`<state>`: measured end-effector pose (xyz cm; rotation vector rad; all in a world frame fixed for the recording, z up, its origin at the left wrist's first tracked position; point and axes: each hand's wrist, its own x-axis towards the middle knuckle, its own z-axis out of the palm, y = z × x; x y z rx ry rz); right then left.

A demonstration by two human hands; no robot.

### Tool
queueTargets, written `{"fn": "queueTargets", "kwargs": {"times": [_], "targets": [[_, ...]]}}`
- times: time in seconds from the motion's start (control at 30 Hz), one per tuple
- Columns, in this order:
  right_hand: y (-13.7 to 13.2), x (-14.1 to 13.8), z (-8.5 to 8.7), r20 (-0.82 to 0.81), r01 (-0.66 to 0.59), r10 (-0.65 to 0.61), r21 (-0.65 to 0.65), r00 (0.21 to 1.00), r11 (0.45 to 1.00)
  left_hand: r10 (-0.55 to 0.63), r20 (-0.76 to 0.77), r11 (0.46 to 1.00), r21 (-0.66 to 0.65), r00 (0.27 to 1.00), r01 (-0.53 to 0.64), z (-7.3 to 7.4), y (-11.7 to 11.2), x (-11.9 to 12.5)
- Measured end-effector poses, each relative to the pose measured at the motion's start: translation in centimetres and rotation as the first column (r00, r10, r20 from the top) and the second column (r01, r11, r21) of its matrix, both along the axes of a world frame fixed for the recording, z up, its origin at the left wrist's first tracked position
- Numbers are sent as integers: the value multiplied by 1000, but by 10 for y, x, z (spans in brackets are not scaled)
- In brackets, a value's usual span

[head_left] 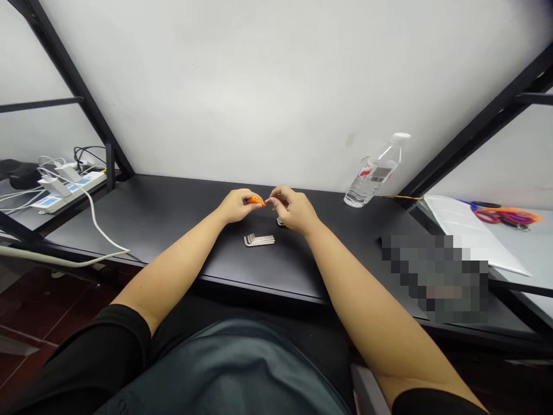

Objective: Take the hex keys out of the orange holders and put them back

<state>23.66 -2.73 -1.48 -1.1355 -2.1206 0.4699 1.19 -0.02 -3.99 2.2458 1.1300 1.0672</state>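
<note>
A small orange piece (256, 200) is held above the bench (142, 216), pinched in the closed fingers of the left hand (237, 206). Its tip is touched by the pinched fingertips of the right hand (294, 209), which is curled shut. Beneath the right hand, a small metal piece (280, 222) is partly hidden. A set of hex keys (259, 240) is laid on the bench just in front of the hands. Farther right, a plastic water bottle (371, 176) is stood by the wall, and a white sheet (469, 230) is spread beyond a pixelated patch (436, 276). On the left, a power strip (69, 193) is trailed by a white cable (97, 222).
</note>
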Motion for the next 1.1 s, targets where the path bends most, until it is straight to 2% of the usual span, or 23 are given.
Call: {"fn": "queueTargets", "kwargs": {"times": [0.2,0.33,0.47,0.57,0.7,0.77,0.9,1.1], "targets": [[1,-5,-3,-14,1,0,84,1000,996,16,78,999,-36,997,-14,0,-1,2],[3,-9,-7,79,40,-49,104,996,994,58,87,998,-32,995,-55,-2,0,2],[3,-5,-9,269,-61,69,-35,961,997,98,109,991,-101,989,-87,-5,4,-3],[2,1,-4,332,-131,158,-102,930,986,131,180,979,-181,975,-98,-9,8,-8],[-3,-2,4,410,-305,378,-233,830,923,170,334,958,-278,927,-75,-14,14,-10],[-6,-6,5,447,-300,409,-297,796,907,165,363,951,-304,917,-51,-15,15,-9],[-9,-12,3,475,-231,394,-365,787,902,123,380,944,-330,917,10,-13,14,-6],[-11,-11,4,466,-281,458,-402,757,872,66,437,947,-311,897,81,-11,9,-4]]}}
